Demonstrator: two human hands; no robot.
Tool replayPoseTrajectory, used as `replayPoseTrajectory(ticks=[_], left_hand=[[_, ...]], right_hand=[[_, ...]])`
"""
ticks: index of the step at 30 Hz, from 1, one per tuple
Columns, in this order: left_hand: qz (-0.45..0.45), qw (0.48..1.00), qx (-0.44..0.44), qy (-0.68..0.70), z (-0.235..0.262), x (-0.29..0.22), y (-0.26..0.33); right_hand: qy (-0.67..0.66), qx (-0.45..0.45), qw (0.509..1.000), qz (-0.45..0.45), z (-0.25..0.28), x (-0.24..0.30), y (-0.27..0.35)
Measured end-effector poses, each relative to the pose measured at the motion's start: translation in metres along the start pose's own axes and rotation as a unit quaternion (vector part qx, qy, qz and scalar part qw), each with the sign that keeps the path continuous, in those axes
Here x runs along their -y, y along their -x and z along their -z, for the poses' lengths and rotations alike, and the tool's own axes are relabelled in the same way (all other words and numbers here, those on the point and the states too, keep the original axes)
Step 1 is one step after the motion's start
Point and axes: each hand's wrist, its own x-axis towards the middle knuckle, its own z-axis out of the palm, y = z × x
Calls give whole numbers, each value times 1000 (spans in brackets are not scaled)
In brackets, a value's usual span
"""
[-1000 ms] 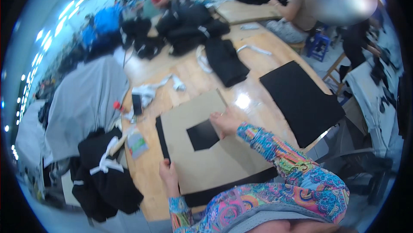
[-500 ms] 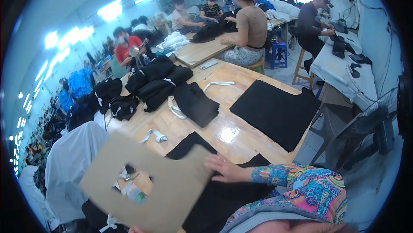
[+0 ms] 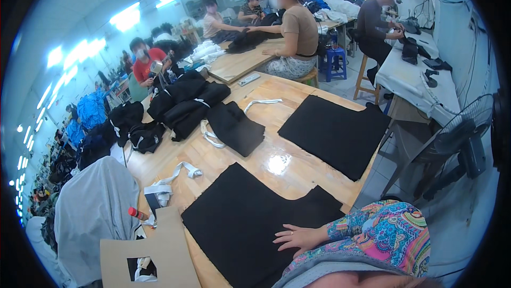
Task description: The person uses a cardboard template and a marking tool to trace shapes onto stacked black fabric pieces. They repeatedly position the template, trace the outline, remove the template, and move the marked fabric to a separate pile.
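My right hand [image 3: 301, 238] lies flat with fingers spread on a large black cut fabric panel [image 3: 239, 219], which has a curved notch in its far edge. The sleeve above it is brightly patterned. To the left of the panel, a brown cardboard pattern piece [image 3: 173, 245] with a square cutout reaches past the lower edge of the view. White items show through its cutout. My left hand is out of sight.
Another black panel [image 3: 335, 135] lies at the right of the wooden table [image 3: 277, 165]. Farther left are a folded black piece [image 3: 234, 128], black bundles [image 3: 191, 99], white strips [image 3: 183, 170] and a red-capped container [image 3: 137, 213]. A fan [image 3: 463, 149] stands at right; co-workers sit beyond.
The cardboard pattern piece has moved left and down, off the black panel. My right hand has left its edge and now rests on the fabric. My left hand has gone out of view.
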Motion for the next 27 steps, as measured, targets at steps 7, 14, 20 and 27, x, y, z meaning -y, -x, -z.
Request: replayPoseTrajectory(ticks=[7, 14, 20, 27], left_hand=[[-150, 889, 425, 87, -47, -26, 66], [-23, 801, 597, 42, -51, -10, 71], [12, 799, 600, 44, -59, -17, 48], [75, 860, 496, 91, -56, -34, 23]], right_hand=[[25, 12, 999, -16, -1, 3, 2], [9, -18, 1000, -10, 1, 0, 3], [6, -32, 999, -7, 5, 0, 2], [-77, -95, 992, -12, -1, -6, 0]])
